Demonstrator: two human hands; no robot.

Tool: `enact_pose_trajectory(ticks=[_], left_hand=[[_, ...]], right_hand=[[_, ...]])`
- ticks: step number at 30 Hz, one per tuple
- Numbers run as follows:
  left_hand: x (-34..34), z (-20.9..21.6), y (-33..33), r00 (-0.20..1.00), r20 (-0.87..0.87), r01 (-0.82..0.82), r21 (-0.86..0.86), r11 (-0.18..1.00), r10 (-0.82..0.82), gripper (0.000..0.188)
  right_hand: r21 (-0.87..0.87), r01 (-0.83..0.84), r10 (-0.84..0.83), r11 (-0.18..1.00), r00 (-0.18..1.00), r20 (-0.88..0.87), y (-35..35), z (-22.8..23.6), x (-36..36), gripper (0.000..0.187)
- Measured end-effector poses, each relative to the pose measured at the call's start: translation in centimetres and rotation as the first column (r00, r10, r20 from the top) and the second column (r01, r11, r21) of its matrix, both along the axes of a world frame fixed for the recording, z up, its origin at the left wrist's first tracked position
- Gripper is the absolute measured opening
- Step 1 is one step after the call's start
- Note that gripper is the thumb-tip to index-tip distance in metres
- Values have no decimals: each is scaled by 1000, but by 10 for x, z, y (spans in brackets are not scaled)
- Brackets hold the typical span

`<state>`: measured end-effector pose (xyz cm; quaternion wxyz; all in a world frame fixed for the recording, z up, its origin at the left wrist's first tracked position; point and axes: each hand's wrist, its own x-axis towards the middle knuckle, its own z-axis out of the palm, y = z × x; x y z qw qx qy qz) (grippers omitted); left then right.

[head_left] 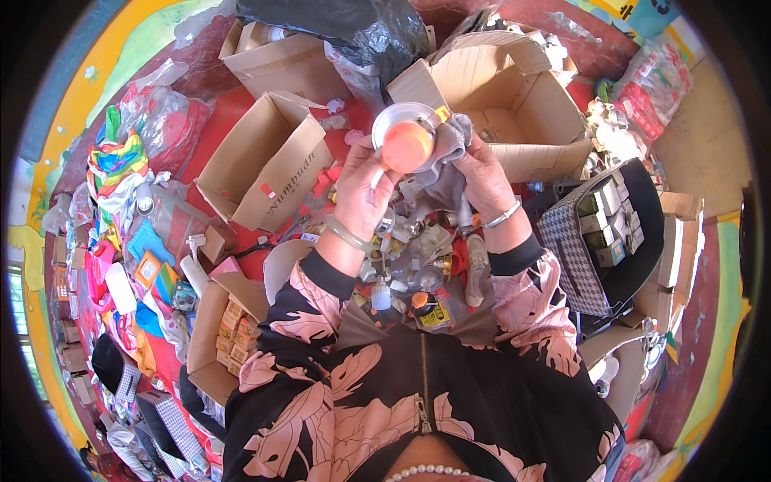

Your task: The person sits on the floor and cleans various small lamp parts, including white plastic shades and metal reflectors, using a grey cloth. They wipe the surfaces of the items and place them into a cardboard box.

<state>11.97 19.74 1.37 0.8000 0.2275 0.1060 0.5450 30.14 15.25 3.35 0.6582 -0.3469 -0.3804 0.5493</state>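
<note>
- The left hand [363, 186] is closed around a small round object with a matt orange dome and a shiny silver metal rim [404, 138], raised in front of the chest above the clutter; fingers wrap its lower side and stem.
- The right hand [479, 173] is closed on a crumpled grey cloth [448, 149], soft and thickly folded, pressed against the object's right side.
- Judging from this, wiping is under way: the orange face toward the camera looks clean and even, the rim gleams, but the far side under the cloth is hidden, so how much is left I cannot tell.
- Directly below the grip lies a heap of small glass and metal parts [418, 265], glossy and jumbled; whether they have been wiped cannot be told.
- Just beyond the cloth hand stands an open brown cardboard box [514, 104], matt, with bent flaps.
- Left of the grip sits a second open cardboard box [269, 165], tilted.
- Down and to the right of the grip, a black tray of small pale cartons [614, 221], square-edged and tightly packed.
- Above the grip, a crinkled black plastic bag [353, 28].
- A smooth pale bangle [347, 234] rings the left wrist; a thin metal bracelet [504, 215] the right.
</note>
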Motion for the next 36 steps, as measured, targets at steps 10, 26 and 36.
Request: enact_pose_trajectory(ticks=[10, 26, 36], left_hand=[[2, 5, -11, 692, -584, -74, 527, 847, 424, 23], [-22, 22, 3, 526, -705, 361, 691, 626, 475, 23], [-3, 3, -12, 777, -568, -53, 372, 927, 273, 24]], right_hand=[[-113, -190, 208, 975, 962, 179, -4, 2, 8, 21], [-156, -243, 283, 957, 895, 343, -21, 22, -7, 25], [-152, -198, 235, 968, 931, 280, -18, 22, -10, 30]])
